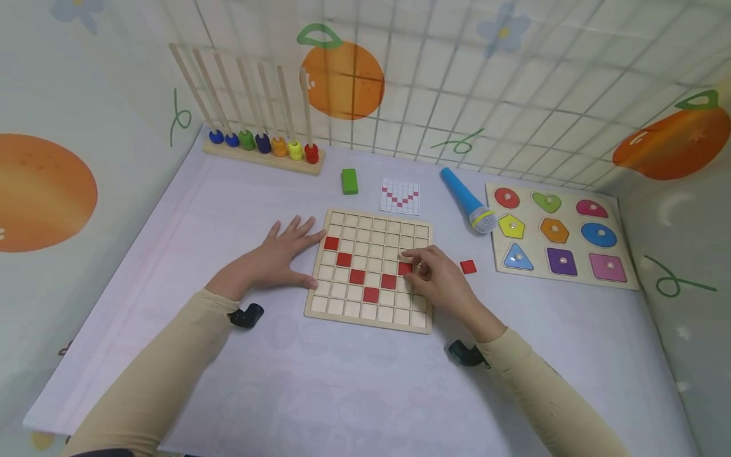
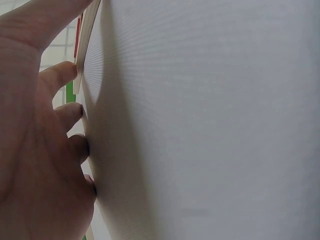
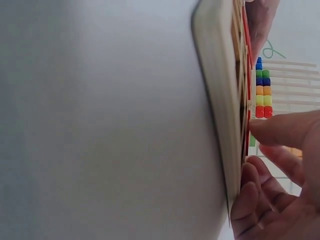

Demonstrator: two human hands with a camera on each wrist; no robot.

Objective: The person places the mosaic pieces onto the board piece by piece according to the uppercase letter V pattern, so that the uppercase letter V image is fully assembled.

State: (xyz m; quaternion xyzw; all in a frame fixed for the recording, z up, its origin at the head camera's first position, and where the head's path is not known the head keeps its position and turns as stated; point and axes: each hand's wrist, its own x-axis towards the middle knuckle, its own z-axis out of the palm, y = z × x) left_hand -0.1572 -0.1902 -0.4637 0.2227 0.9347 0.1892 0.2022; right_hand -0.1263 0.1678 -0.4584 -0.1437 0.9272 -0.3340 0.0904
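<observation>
A square wooden grid board (image 1: 371, 322) lies on the table, with several red tiles (image 1: 370, 295) set in its cells in a V shape. My left hand (image 1: 276, 259) is spread at the board's left side, thumb and index fingertip right at its edge. Over the board's right part is my right hand (image 1: 440, 279), its thumb touching the red tile (image 1: 405, 268) that sits in a cell there. In the right wrist view the index finger stands apart from the thumb (image 3: 270, 129), and the other fingers curl by the board's edge. One loose red tile (image 1: 468, 266) lies right of this hand.
Behind the board are a green block (image 1: 349, 181) and a pattern card (image 1: 400, 197) with a red V. A blue microphone (image 1: 465, 200) and a shape puzzle board (image 1: 562, 279) lie at the right. A bead rack (image 1: 263, 158) stands at the back left by a wire grid.
</observation>
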